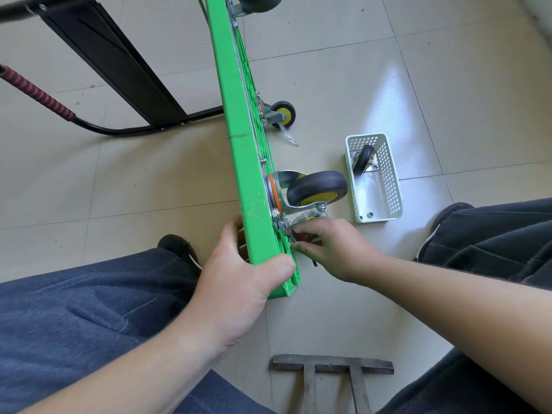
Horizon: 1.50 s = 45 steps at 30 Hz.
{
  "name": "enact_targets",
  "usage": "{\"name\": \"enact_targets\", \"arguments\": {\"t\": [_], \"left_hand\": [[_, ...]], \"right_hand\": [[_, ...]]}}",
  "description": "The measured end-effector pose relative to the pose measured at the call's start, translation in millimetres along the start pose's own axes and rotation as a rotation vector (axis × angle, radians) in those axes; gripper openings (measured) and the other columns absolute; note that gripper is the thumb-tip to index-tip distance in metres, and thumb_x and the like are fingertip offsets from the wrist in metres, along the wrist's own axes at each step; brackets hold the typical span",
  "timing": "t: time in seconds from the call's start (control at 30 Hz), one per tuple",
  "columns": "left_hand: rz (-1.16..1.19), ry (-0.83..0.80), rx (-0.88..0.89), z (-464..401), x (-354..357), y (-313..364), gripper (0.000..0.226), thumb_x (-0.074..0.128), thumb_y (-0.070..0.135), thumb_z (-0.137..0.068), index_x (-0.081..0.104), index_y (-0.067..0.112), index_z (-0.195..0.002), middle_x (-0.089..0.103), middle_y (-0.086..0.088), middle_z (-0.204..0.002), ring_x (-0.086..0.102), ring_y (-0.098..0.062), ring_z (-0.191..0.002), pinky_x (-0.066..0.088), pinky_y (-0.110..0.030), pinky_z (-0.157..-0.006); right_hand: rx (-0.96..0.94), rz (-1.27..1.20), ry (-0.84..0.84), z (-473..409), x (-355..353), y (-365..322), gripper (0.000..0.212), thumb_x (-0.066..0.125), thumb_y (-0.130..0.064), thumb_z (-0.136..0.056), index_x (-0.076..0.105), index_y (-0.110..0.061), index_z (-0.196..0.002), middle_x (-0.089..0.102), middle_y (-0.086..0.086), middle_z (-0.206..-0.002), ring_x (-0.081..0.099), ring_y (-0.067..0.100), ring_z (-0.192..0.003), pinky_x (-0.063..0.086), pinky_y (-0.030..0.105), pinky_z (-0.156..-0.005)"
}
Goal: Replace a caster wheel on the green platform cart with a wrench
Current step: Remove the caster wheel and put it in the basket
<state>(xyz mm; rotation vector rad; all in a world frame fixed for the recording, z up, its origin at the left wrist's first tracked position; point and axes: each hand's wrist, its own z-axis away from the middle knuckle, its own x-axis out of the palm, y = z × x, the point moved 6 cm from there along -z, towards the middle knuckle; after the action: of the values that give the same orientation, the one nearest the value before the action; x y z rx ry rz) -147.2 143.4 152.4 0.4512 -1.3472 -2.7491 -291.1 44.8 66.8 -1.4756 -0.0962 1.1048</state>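
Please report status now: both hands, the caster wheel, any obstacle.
Left hand grips green cart edge. Right hand pinches small part at caster wheel mounting plate. No obstacle visible.

The fingers [301, 239] of the right hand [331, 249] work in a tight pocket: the green cart [239, 174], tipped on edge, walls them on one side, and the caster wheel [318, 188] with its metal bracket sits just beyond them. The left hand [239, 264] grips the cart's near end, closing that side. Past the wheel, the white basket [385, 174] stands on the floor [343, 309]. Bare floor lies open beneath the right wrist, between the two knees.
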Motion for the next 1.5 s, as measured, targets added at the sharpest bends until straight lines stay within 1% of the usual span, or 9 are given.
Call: {"name": "enact_targets", "arguments": {"t": [0.17,0.47,0.57,0.67,0.8,1.17,1.3,1.37,1.5], "left_hand": [[-0.004,0.010,-0.003,-0.2,-1.0,0.4,0.055,0.074,0.027,-0.065,0.060,0.037,-0.117,0.078,0.007,-0.106,0.075,-0.020,-0.100,0.060,-0.052,-0.092],[0.002,0.003,0.002,-0.2,1.1,2.4,0.060,0.076,0.031,-0.061,0.059,0.035,-0.118,0.078,0.008,-0.106,0.076,-0.017,-0.098,0.061,-0.049,-0.090],[0.003,-0.003,0.001,0.4,1.5,3.1,0.058,0.075,0.029,-0.063,0.058,0.036,-0.119,0.078,0.010,-0.105,0.076,-0.015,-0.097,0.062,-0.047,-0.090],[0.004,-0.007,0.006,0.9,2.0,4.7,0.055,0.075,0.028,-0.064,0.059,0.036,-0.116,0.078,0.010,-0.104,0.076,-0.015,-0.096,0.062,-0.044,-0.089],[0.010,0.004,0.011,1.3,1.8,5.6,0.056,0.074,0.028,-0.063,0.059,0.034,-0.117,0.078,0.010,-0.102,0.076,-0.013,-0.092,0.062,-0.039,-0.084],[0.022,0.000,0.025,-0.2,2.1,5.2,0.060,0.074,0.026,-0.064,0.059,0.032,-0.121,0.078,0.008,-0.103,0.075,-0.013,-0.093,0.058,-0.029,-0.075],[0.025,-0.011,0.027,-0.2,2.2,4.2,0.061,0.074,0.026,-0.064,0.058,0.032,-0.122,0.078,0.008,-0.104,0.076,-0.014,-0.094,0.060,-0.030,-0.074],[0.030,-0.017,0.028,-0.4,2.2,3.6,0.061,0.074,0.025,-0.064,0.058,0.031,-0.122,0.078,0.008,-0.105,0.076,-0.014,-0.094,0.061,-0.032,-0.076],[0.038,-0.016,0.030,-1.1,2.4,2.7,0.060,0.074,0.024,-0.064,0.059,0.031,-0.122,0.078,0.007,-0.106,0.076,-0.016,-0.096,0.062,-0.036,-0.080]], "right_hand": [[-0.007,0.036,0.025,-0.8,0.2,-1.8,0.010,0.072,-0.022,-0.095,0.067,-0.015,-0.089,0.059,0.000,-0.075,0.048,0.016,-0.069,0.047,0.038,-0.069],[0.266,0.036,-0.195,17.2,-0.2,4.3,0.031,0.074,-0.029,-0.093,0.056,-0.031,-0.068,0.060,-0.014,-0.063,0.055,-0.003,-0.057,0.047,0.026,-0.066],[0.375,-0.136,-0.208,29.9,-3.0,-2.1,0.021,0.074,-0.027,-0.094,0.066,-0.019,-0.076,0.071,0.001,-0.074,0.070,0.013,-0.068,0.060,0.035,-0.076],[0.487,-0.382,-0.175,38.0,-5.7,-9.7,0.022,0.074,-0.022,-0.094,0.070,-0.001,-0.088,0.071,0.020,-0.085,0.072,0.021,-0.073,0.064,0.034,-0.069],[0.515,-0.499,-0.194,39.9,-3.2,-20.4,0.022,0.074,-0.019,-0.094,0.069,-0.002,-0.081,0.066,0.012,-0.074,0.070,0.025,-0.068,0.065,0.040,-0.076],[0.456,-0.456,-0.217,29.3,2.2,-25.5,0.031,0.071,-0.023,-0.094,0.067,0.008,-0.093,0.062,0.011,-0.073,0.069,0.022,-0.067,0.063,0.050,-0.083],[0.424,-0.396,-0.223,25.7,3.5,-25.1,0.050,0.069,-0.047,-0.073,0.069,0.001,-0.087,0.057,0.007,-0.071,0.055,0.019,-0.066,0.057,0.064,-0.082],[0.400,-0.385,-0.223,24.0,4.9,-21.2,0.037,0.072,-0.040,-0.081,0.071,-0.003,-0.085,0.058,0.004,-0.070,0.052,0.016,-0.067,0.059,0.059,-0.083],[0.325,-0.316,-0.211,19.8,4.9,-14.0,0.019,0.070,-0.021,-0.095,0.071,-0.012,-0.079,0.060,-0.005,-0.064,0.054,0.009,-0.060,0.059,0.034,-0.071]]}}
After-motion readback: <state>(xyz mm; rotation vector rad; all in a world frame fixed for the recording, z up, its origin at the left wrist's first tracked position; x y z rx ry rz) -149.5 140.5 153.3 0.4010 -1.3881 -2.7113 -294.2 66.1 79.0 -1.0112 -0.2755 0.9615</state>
